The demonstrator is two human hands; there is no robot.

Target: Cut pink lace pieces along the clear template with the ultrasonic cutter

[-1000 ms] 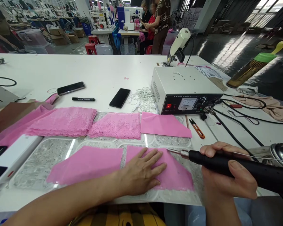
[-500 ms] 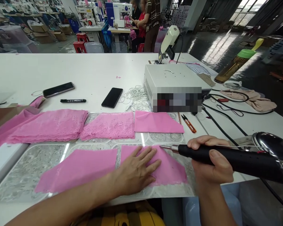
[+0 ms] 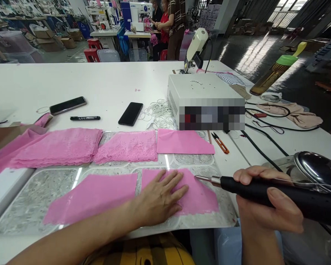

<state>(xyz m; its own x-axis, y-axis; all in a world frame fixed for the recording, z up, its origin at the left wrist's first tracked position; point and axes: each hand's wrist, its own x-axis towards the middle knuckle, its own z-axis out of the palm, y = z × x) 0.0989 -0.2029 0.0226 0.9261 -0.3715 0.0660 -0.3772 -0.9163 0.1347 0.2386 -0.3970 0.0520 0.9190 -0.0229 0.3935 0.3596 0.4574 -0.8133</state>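
Observation:
My left hand (image 3: 158, 200) lies flat, fingers spread, on a pink fabric piece (image 3: 200, 197) that rests on a clear plate (image 3: 33, 200) at the table's near edge. My right hand (image 3: 264, 206) grips a black handheld tool (image 3: 276, 197) with a metal tip; the tip reaches the fabric's right upper edge, just right of my left fingers. A second pink piece (image 3: 92, 197) lies to the left on the same plate.
Pink lace stacks (image 3: 57, 147) and a plain pink piece (image 3: 182, 141) lie behind. A white control box (image 3: 202, 95), black cables, orange snips (image 3: 220, 143), two phones, a marker (image 3: 85, 118), loose elastic loops and a bottle (image 3: 276, 73) are on the table. People stand far behind.
The tool and my right hand dropped slightly and shifted right; its tip stays at the fabric's edge. My left hand stays pressed on the pink piece. The view shifted a little.

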